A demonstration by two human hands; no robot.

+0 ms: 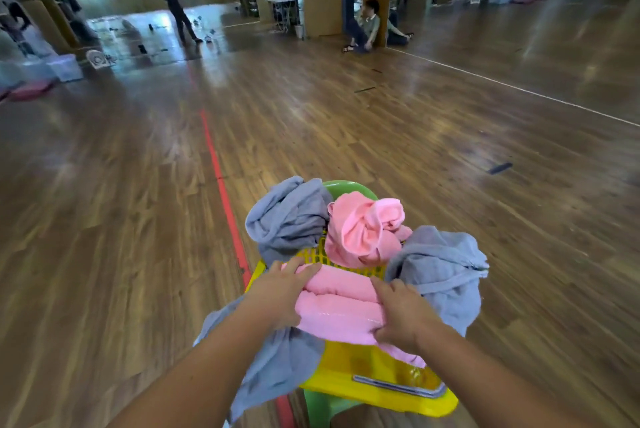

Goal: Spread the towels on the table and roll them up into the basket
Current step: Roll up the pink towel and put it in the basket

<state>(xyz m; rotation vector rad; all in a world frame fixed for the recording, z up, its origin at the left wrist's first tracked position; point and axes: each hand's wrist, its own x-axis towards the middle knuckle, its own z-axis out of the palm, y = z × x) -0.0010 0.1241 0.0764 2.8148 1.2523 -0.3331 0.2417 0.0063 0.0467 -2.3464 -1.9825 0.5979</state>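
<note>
Pink towel roll point(337, 310) — left grip point(280, 292) and right grip point(401, 317) clasp its two ends.

Rolled towel point(339, 306): plain pink. Crumpled towel point(363, 230): same pink. Back towel point(287, 216), right towel point(443, 272), hanging towel point(277, 365): plain blue-grey. Basket point(381, 389): bright yellow, slotted grid pattern. Stool point(322, 407): lime green. Floor point(138, 220): brown wood-plank grain. Floor stripe point(221, 192): red. Thin line point(519, 90): white.

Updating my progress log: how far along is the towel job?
Done: no finished roll visible in the yellow basket. In hand: left hand and right hand hold a mostly rolled pink towel. Left: crumpled pink towel, far gray towel, right gray towel and draped gray towel are unrolled.
</note>
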